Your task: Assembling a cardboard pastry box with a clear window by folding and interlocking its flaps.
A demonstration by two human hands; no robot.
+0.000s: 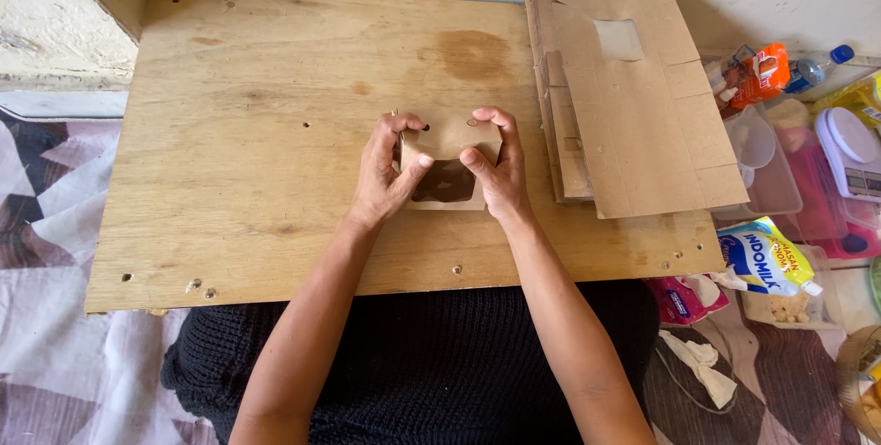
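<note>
Both hands, left hand (384, 168) and right hand (496, 165), grip small kraft window box (448, 170) closed, mid-fold on plywood counter (275, 133); flat box blanks (633, 105) stacked right

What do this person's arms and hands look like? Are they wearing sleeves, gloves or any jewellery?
Both forearms are bare all the way up to the bottom edge of the view, with no sleeves showing. The left hand and right hand have no gloves, and no rings, watch or bracelets are visible. The nails look short and unpainted. A black knitted garment covers the lap below the arms.
</note>
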